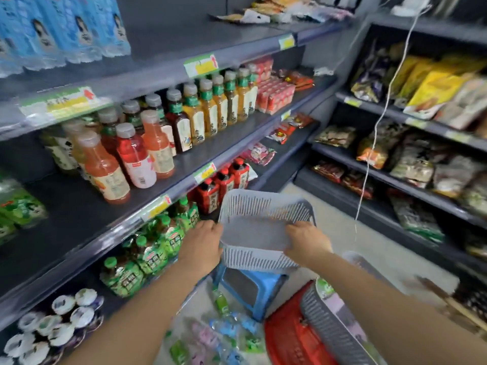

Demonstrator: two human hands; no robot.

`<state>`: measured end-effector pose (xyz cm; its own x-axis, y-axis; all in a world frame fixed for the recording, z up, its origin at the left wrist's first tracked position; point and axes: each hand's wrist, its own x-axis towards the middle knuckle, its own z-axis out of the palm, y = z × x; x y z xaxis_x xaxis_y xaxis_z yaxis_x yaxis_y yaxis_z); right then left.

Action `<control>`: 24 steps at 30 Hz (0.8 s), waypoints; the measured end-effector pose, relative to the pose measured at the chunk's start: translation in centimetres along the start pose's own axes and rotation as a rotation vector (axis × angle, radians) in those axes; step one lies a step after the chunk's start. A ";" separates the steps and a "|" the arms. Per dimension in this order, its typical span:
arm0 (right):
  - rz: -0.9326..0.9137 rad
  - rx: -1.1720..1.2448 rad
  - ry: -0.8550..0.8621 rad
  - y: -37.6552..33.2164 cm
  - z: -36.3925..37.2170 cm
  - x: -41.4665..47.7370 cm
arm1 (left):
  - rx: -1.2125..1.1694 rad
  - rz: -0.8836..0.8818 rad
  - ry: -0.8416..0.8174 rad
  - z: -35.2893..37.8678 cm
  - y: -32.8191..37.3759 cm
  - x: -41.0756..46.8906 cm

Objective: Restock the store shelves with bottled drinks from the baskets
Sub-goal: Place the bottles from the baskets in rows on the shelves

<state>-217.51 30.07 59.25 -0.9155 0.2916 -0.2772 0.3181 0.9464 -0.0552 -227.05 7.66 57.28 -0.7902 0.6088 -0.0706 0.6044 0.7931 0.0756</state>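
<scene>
An empty grey slotted basket [259, 227] is held tilted above a blue plastic stool [253, 288]. My left hand [201, 248] grips its left rim and my right hand [307, 241] grips its near right rim. The middle shelf [79, 217] on the left carries orange, red and amber juice bottles [137, 156], with a bare stretch in front. Green tea bottles [147, 254] fill the shelf below. Loose bottles [221, 335] lie on the floor at the bottom centre.
A red basket [287, 338] and a second grey basket [332, 325] sit on the floor at lower right. Snack shelves [421, 159] stand to the right, and a white cord [379, 122] hangs in front of them. Lidded cups [52, 325] fill the bottom left shelf.
</scene>
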 end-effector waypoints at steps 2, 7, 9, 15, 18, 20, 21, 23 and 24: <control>0.079 0.014 -0.024 3.4 1.2 -1.1 | -0.007 0.078 -0.015 0.9 3.1 1.4; 0.223 0.075 -0.066 11.5 4.3 -3.2 | -0.037 0.222 -0.078 4.4 11.2 5.1; 0.281 0.102 -0.089 14.7 5.9 -3.8 | -0.042 0.277 -0.097 6.0 14.7 6.4; 0.422 0.195 -0.166 23.6 11.8 -5.7 | -0.056 0.407 -0.161 11.6 24.8 9.4; 0.489 0.230 -0.211 27.3 15.1 -6.6 | -0.040 0.477 -0.206 14.7 29.3 10.5; 0.520 0.269 -0.232 29.3 17.4 -7.0 | -0.030 0.520 -0.236 16.9 31.9 11.2; 0.533 0.288 -0.251 30.2 18.5 -7.0 | -0.026 0.541 -0.250 18.1 33.1 11.5; 0.547 0.318 -0.302 31.9 20.6 -7.3 | -0.009 0.580 -0.292 20.6 35.4 12.0; 0.552 0.329 -0.325 32.6 21.5 -7.4 | -0.004 0.592 -0.319 21.6 36.3 12.1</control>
<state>-195.06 55.72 38.84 -0.4963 0.6113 -0.6165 0.8180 0.5671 -0.0962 -212.43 44.20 37.67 -0.2566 0.9167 -0.3065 0.9256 0.3243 0.1952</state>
